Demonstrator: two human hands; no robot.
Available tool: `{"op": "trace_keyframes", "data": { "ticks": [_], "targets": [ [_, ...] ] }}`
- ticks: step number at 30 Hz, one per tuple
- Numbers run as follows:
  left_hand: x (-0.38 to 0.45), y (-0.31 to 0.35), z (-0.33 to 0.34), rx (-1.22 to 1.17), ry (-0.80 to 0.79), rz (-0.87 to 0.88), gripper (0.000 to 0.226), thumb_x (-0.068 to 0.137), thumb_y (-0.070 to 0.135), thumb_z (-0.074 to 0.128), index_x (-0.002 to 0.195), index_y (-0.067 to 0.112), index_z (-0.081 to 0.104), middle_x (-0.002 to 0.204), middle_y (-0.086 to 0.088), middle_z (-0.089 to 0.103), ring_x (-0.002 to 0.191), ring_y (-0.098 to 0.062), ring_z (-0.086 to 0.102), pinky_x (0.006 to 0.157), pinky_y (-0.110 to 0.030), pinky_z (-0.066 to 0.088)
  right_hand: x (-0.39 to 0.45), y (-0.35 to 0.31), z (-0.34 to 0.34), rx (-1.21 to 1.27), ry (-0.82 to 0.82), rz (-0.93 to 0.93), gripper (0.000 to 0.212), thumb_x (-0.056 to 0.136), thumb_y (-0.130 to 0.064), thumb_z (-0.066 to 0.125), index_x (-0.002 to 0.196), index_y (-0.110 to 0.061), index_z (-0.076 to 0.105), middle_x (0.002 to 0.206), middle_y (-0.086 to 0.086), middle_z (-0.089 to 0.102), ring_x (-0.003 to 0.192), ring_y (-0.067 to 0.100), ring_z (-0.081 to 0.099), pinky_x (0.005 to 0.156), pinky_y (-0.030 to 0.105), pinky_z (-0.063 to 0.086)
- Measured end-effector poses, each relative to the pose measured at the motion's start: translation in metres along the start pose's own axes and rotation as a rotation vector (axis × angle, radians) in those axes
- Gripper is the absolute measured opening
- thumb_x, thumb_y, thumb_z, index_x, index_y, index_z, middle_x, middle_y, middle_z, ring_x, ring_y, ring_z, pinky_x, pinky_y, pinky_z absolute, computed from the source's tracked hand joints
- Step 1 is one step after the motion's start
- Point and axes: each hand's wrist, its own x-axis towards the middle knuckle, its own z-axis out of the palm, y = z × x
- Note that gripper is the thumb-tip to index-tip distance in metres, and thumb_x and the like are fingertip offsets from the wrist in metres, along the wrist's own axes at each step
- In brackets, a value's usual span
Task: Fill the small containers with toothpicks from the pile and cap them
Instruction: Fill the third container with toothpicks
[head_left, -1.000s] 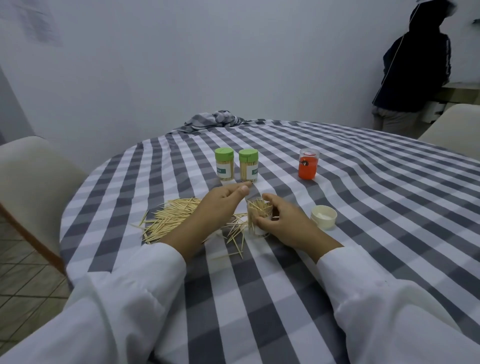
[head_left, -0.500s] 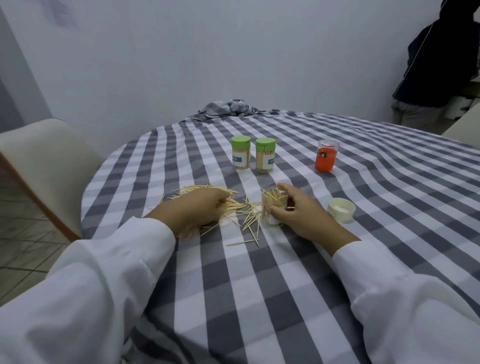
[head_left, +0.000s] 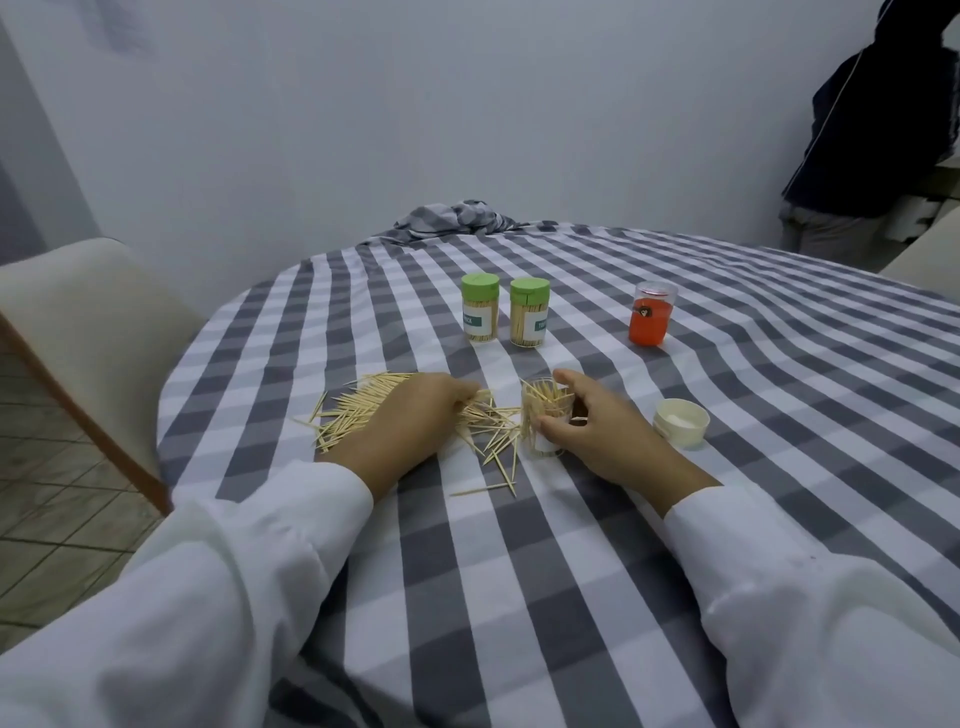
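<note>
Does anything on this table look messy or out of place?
Mostly the toothpicks: they lie scattered loose on the checked cloth under the left hand, some strays nearer the person. The cloth is also bunched up at the far edge. The jars stand upright; nothing looks broken.

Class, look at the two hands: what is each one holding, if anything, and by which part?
The right hand grips the open container by its side wall. The left hand rests on the toothpick pile; any hold is hidden.

Plain pale wall (head_left: 363, 130), tiled floor (head_left: 47, 519) (left), cream chair (head_left: 88, 332) beside the checked-cloth table (head_left: 779, 415).
</note>
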Motion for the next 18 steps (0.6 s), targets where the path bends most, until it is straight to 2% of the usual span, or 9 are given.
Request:
{"op": "trace_keyframes", "data": {
  "ticks": [2, 5, 8, 11, 14, 16, 18],
  "targets": [
    [0.001, 0.003, -0.001, -0.268, 0.094, -0.083, 0.037, 0.098, 0.015, 0.050, 0.134, 0.019, 0.053, 0.130, -0.007, 0.060, 0.119, -0.024, 0.056, 0.100, -0.030, 0.043, -0.001, 0.000, -0.001, -0.003, -0.005, -0.004, 0.068, 0.090, -0.031, 0.060, 0.147, -0.022, 0.025, 0.144, 0.003, 0.042, 0.124, 0.016, 0.047, 0.094, 0.024, 0.042],
    [0.001, 0.012, -0.008, -0.854, 0.209, -0.210, 0.035, 0.092, 0.014, 0.061, 0.126, 0.011, 0.060, 0.120, -0.003, 0.066, 0.112, -0.015, 0.060, 0.094, -0.024, 0.045, -0.002, 0.001, -0.002, -0.004, -0.014, -0.008, 0.068, 0.090, -0.031, 0.060, 0.147, -0.022, 0.025, 0.144, 0.003, 0.042, 0.124, 0.016, 0.047, 0.090, 0.021, 0.041],
    [0.006, 0.023, -0.017, -1.355, 0.257, -0.281, 0.031, 0.092, 0.004, 0.056, 0.123, 0.002, 0.060, 0.103, -0.003, 0.070, 0.099, -0.016, 0.065, 0.091, -0.031, 0.052, -0.002, 0.001, -0.002, -0.005, -0.014, -0.017, 0.068, 0.090, -0.033, 0.059, 0.147, -0.022, 0.025, 0.144, 0.002, 0.042, 0.123, 0.014, 0.047, 0.086, 0.017, 0.038],
    [0.012, 0.040, -0.027, -1.792, 0.256, -0.304, 0.024, 0.092, 0.000, 0.052, 0.115, 0.001, 0.061, 0.092, -0.004, 0.069, 0.085, -0.014, 0.068, 0.085, -0.030, 0.054, -0.001, 0.002, -0.002, 0.016, -0.025, -0.012, 0.068, 0.090, -0.033, 0.060, 0.147, -0.023, 0.025, 0.145, 0.002, 0.041, 0.124, 0.015, 0.047, 0.087, 0.019, 0.040],
    [0.015, 0.053, -0.029, -2.012, 0.272, -0.335, 0.016, 0.092, -0.002, 0.052, 0.099, 0.006, 0.064, 0.082, -0.001, 0.072, 0.080, -0.013, 0.070, 0.087, -0.030, 0.054, 0.000, 0.004, -0.001, 0.026, -0.020, -0.013, 0.068, 0.089, -0.033, 0.061, 0.147, -0.022, 0.025, 0.143, 0.002, 0.044, 0.119, 0.014, 0.049, 0.087, 0.020, 0.041],
    [0.014, 0.061, -0.025, -2.015, 0.238, -0.340, 0.017, 0.093, 0.000, 0.051, 0.100, 0.007, 0.064, 0.086, -0.002, 0.070, 0.082, -0.013, 0.068, 0.073, -0.022, 0.056, 0.001, 0.005, 0.000, 0.040, -0.011, -0.026, 0.067, 0.088, -0.032, 0.062, 0.145, -0.022, 0.028, 0.138, 0.002, 0.049, 0.110, 0.009, 0.051, 0.086, 0.020, 0.042],
    [0.010, 0.068, -0.017, -1.955, 0.177, -0.354, 0.021, 0.093, 0.001, 0.052, 0.110, 0.006, 0.063, 0.091, -0.001, 0.069, 0.084, -0.010, 0.067, 0.063, -0.017, 0.054, 0.002, 0.007, 0.001, 0.057, -0.006, -0.043, 0.064, 0.088, -0.032, 0.063, 0.143, -0.021, 0.033, 0.133, 0.000, 0.053, 0.105, 0.007, 0.053, 0.085, 0.019, 0.045]
  ]
}}
